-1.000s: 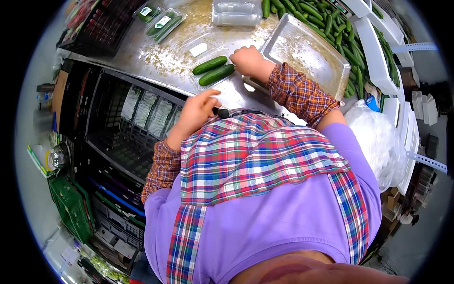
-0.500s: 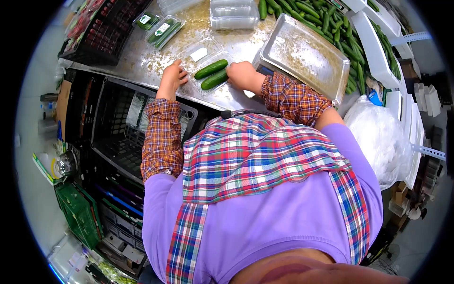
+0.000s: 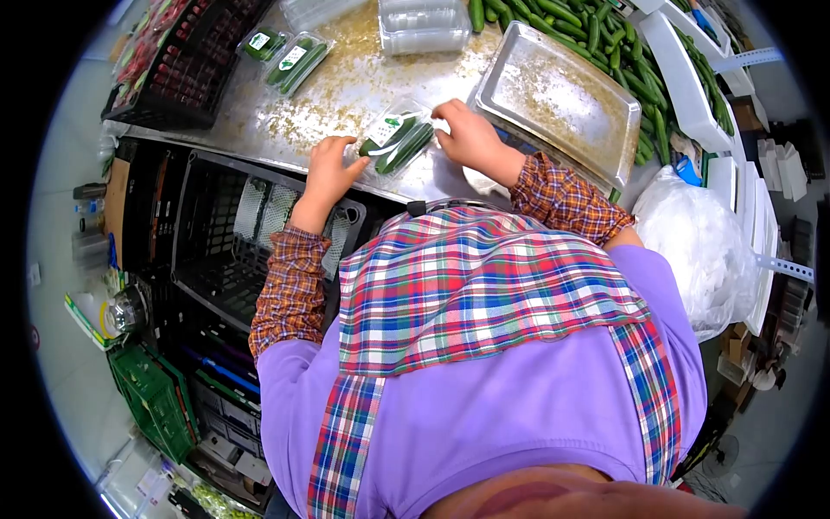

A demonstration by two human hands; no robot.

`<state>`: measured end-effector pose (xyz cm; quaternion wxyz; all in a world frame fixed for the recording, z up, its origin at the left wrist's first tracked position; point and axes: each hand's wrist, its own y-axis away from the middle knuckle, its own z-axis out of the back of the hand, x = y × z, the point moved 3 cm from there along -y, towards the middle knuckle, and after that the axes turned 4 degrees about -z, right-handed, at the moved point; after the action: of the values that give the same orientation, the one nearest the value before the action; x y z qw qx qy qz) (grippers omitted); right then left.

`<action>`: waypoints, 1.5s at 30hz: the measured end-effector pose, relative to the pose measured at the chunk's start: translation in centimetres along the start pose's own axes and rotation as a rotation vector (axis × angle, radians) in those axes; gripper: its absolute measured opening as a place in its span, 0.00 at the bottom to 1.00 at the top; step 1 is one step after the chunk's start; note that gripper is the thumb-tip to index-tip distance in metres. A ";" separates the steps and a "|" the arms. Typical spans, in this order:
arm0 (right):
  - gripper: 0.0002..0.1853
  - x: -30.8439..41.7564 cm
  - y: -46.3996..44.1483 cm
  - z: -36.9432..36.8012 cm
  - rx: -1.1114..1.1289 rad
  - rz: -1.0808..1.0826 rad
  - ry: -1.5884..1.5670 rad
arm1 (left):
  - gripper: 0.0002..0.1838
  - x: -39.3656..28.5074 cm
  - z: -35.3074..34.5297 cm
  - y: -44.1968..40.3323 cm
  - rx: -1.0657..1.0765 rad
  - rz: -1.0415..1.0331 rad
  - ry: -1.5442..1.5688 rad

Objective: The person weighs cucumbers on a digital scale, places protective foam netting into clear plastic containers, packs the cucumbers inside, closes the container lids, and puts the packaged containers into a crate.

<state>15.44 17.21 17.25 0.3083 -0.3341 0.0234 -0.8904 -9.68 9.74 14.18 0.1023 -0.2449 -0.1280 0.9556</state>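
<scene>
A clear plastic clamshell container [image 3: 411,112] with a white-and-green label on its lid lies near the front edge of the metal table. Through the lid, green cucumbers [image 3: 405,149] show side by side. My left hand [image 3: 331,173] grips the container's left edge, thumb toward the front. At the right edge my right hand [image 3: 474,137] has its fingers and thumb curled against the rim. The lid lies over the cucumbers; whether its edges are snapped together I cannot tell.
Labelled cucumber packs [image 3: 298,62] and stacked clear containers [image 3: 424,26] stand farther back. A metal tray [image 3: 562,95] is on the right, before a heap of cucumbers [image 3: 596,35]. A black crate [image 3: 169,78] stands at the left; another black crate [image 3: 203,251] is below the table edge.
The container's labelled lid, folded back before, now covers the cucumbers. My right hand has moved up and right from beside the cucumbers; my left has shifted slightly right and nearer my body.
</scene>
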 end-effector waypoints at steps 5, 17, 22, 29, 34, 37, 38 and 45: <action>0.17 -1.0 -2.1 -1.9 0.130 -0.113 0.181 | 0.29 -1.7 -1.0 0.1 0.132 0.093 -0.017; 0.26 -6.5 -4.1 -8.3 0.309 -0.838 -0.800 | 0.33 7.3 -2.3 -2.7 -0.210 0.577 0.631; 0.27 -5.9 -3.3 -9.1 0.213 -0.845 -1.076 | 0.27 6.7 -2.0 -2.0 0.103 0.890 0.939; 0.21 -6.2 -1.7 -9.7 0.096 -0.865 -1.171 | 0.17 5.2 -2.5 -2.0 0.242 0.909 0.954; 0.11 -6.7 -2.2 -10.3 0.171 -0.988 -1.137 | 0.07 6.5 -3.5 -2.3 0.299 0.924 0.903; 0.01 -5.6 -2.1 -10.1 0.123 -1.022 -1.053 | 0.07 6.9 -3.5 -2.6 0.316 0.932 0.852; 0.05 -5.8 -2.0 -10.4 0.148 -1.007 -1.085 | 0.07 6.9 -3.3 -2.6 0.324 0.932 0.841; 0.06 -4.8 -1.2 -9.9 0.172 -0.926 -1.250 | 0.12 7.9 -1.0 -3.1 0.589 0.838 0.825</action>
<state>11.54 19.29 7.08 -0.1140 -0.7242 -0.3653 -0.5737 -15.59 14.91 10.80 -0.1751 -0.5822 0.2949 0.7371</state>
